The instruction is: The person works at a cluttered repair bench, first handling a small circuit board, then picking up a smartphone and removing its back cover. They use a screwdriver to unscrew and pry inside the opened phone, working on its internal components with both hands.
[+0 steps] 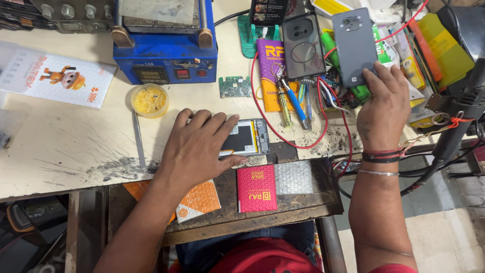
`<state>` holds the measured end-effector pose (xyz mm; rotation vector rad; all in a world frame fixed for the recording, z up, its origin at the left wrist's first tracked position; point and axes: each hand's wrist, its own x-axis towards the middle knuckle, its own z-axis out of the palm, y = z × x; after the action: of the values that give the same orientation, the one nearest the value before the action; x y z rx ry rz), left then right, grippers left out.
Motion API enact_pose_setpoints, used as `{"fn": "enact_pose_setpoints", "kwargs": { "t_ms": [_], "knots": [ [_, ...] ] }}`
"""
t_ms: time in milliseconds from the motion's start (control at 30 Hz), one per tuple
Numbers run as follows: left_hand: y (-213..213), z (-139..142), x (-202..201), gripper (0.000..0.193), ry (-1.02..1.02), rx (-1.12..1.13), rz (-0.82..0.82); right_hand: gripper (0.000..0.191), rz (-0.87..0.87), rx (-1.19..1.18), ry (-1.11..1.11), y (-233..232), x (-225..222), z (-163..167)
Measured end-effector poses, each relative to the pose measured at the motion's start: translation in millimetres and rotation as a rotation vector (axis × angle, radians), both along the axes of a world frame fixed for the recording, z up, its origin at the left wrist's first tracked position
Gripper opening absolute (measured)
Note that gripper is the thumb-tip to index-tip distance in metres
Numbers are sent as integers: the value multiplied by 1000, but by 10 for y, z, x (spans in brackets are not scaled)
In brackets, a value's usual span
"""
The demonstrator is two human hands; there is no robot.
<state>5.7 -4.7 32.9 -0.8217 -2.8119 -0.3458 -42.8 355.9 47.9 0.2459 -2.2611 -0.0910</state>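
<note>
Left hand (194, 149) lies flat, fingers (214, 124) spread, pressing the opened phone body with its dark battery exposed (247, 137) onto the scuffed cream bench (65, 146) near its front edge. Right hand (385, 108) is raised at the right; its fingers pinch the lower edge of a grey plastic phone back cover (354, 43), held upright over the cluttered tools. A small yellow tub of paste (149, 100) sits left of the phone body.

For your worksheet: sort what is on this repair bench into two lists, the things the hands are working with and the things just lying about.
In hand:
left hand on the opened phone
right hand holding the grey back cover

Lying about:
blue machine
yellow paste tub
small green circuit board
red packet
tweezers
</note>
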Motion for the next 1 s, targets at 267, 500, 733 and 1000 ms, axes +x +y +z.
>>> {"fn": "enact_pose_setpoints", "kwargs": {
  "t_ms": [267, 500, 733, 1000],
  "knots": [
    [227, -126, 187, 80, 86, 22, 69, 18, 218, -356, -260, -563, 403, 112],
    [311, -347, 289, 65, 251, 68, 84, 15, 165, -322, -458, -730, 379, 13],
    [327, -497, 334, 46, 378, 194, -19, 11, 97, -91, -229, -679, 110, 41],
    [320, -425, 370, 36, 331, 305, -47, 13, 165, 6, -295, -938, 86, 65]
  ]
}}
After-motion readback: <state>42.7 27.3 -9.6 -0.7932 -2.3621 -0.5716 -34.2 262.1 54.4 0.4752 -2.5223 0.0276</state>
